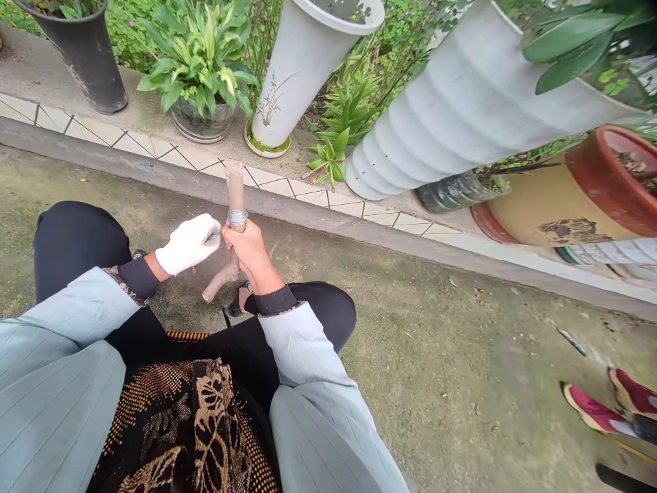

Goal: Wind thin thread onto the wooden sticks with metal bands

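Observation:
My right hand [249,248], bare, is wrapped around a forked or bent piece of pale brown wood [236,188]. Its straight, blunt end points up and away from me, while a crooked lower part [222,281] sticks out below the hand toward my lap. Just above my right thumb, several turns of silver wire [237,218] circle the wood. My left hand [189,244], in a white knitted glove, is closed with its fingertips close beside my right thumb and the wood. Whatever the gloved fingers may pinch is too small or hidden to make out.
A tiled ledge [318,198] runs across ahead, bearing a black pot [95,65], a leafy plant [202,58], a tall white pot [298,75], a ribbed white pot [436,103] and a red-rimmed pot [544,195]. At right are another person's red shoes [590,407] on the concrete.

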Demonstrator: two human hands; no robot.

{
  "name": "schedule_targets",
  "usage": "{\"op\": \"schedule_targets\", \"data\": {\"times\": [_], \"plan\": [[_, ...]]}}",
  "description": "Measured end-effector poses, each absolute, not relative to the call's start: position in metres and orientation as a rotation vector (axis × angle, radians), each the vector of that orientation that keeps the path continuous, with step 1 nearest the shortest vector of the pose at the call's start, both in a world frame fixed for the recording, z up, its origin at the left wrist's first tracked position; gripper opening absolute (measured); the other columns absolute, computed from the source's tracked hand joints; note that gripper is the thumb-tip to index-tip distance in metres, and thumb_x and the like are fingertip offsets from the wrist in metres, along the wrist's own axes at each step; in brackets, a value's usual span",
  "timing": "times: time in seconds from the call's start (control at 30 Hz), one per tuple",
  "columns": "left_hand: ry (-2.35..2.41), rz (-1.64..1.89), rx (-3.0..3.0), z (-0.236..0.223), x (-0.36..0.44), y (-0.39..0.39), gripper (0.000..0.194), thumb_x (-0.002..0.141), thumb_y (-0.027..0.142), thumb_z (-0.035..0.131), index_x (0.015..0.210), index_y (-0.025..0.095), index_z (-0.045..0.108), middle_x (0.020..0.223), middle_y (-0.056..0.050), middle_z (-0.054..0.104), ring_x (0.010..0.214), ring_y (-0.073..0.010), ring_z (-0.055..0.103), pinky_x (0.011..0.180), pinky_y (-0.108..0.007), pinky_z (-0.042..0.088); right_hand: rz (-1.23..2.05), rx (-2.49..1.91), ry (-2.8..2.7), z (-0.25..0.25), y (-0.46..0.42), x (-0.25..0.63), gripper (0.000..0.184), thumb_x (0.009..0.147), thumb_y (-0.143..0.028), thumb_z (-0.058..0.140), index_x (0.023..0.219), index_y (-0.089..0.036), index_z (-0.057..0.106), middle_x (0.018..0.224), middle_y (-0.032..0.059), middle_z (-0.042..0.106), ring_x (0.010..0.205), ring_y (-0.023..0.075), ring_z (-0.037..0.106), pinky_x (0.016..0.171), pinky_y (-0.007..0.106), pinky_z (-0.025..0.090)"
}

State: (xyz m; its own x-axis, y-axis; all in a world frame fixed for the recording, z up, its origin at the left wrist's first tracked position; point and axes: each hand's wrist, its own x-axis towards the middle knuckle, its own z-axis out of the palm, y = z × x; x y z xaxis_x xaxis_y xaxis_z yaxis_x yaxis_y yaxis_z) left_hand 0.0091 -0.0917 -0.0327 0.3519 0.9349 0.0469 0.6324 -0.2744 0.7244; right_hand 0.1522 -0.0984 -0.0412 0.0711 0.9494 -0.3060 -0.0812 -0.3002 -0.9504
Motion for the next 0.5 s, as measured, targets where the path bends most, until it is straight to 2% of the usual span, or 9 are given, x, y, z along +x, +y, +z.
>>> {"op": "schedule_targets", "data": {"times": [0.1,0.17,0.27,0.33,0.43,0.5], "plan": [[1.397,0.633,2.05,-0.035,0.01,-0.092,0.012,0.074,0.022,0.061,0.066,0.018,0.053,0.077,-0.009,0.054,0.085,-0.0257,0.058,0.078,-0.035,0.043,1.449,-1.391,-0.826,-0.042,-0.098,0.15,0.016,0.061,-0.018,0.059,0.073,-0.02,0.049,0.05,-0.0096,0.044,0.045,0.0064,0.039,0.046,0.022,0.032],[1.326,0.747,1.823,-0.038,0.01,-0.092,0.007,0.074,0.024,0.062,0.074,0.018,0.058,0.079,-0.008,0.057,0.084,-0.0237,0.059,0.075,-0.033,0.045,1.463,-1.356,-0.822,-0.04,-0.098,0.152,0.017,0.061,-0.019,0.06,0.073,-0.02,0.049,0.05,-0.0099,0.043,0.045,0.0061,0.038,0.047,0.022,0.033],[1.092,0.798,1.406,-0.042,0.01,-0.091,0.018,0.081,0.031,0.055,0.087,0.015,0.06,0.07,-0.005,0.059,0.063,-0.0171,0.059,0.059,-0.029,0.048,1.502,-1.278,-0.9,-0.037,-0.097,0.16,0.019,0.061,-0.021,0.063,0.073,-0.02,0.049,0.051,-0.0092,0.045,0.046,0.0057,0.038,0.047,0.022,0.033],[0.921,0.708,1.169,-0.044,0.009,-0.088,0.023,0.082,0.036,0.056,0.085,0.013,0.06,0.062,-0.003,0.059,0.048,-0.0138,0.054,0.046,-0.026,0.044,1.529,-1.259,-0.976,-0.035,-0.097,0.166,0.02,0.061,-0.021,0.066,0.073,-0.019,0.05,0.053,-0.0083,0.048,0.047,0.0058,0.039,0.048,0.022,0.033],[0.735,0.59,0.853,-0.046,0.008,-0.084,0.022,0.072,0.029,0.068,0.077,0.009,0.063,0.064,-0.007,0.065,0.042,-0.0107,0.052,0.036,-0.022,0.036,1.569,-1.244,-1.075,-0.032,-0.098,0.172,0.021,0.061,-0.023,0.069,0.073,-0.019,0.052,0.055,-0.0078,0.048,0.048,0.0058,0.04,0.048,0.023,0.033],[0.69,0.569,0.728,-0.045,0.008,-0.082,0.019,0.068,0.024,0.069,0.073,0.007,0.065,0.064,-0.009,0.066,0.039,-0.0096,0.05,0.034,-0.021,0.032,1.595,-1.222,-1.124,-0.031,-0.098,0.175,0.021,0.061,-0.024,0.07,0.072,-0.019,0.053,0.055,-0.0077,0.048,0.048,0.0059,0.039,0.048,0.023,0.033]]}}
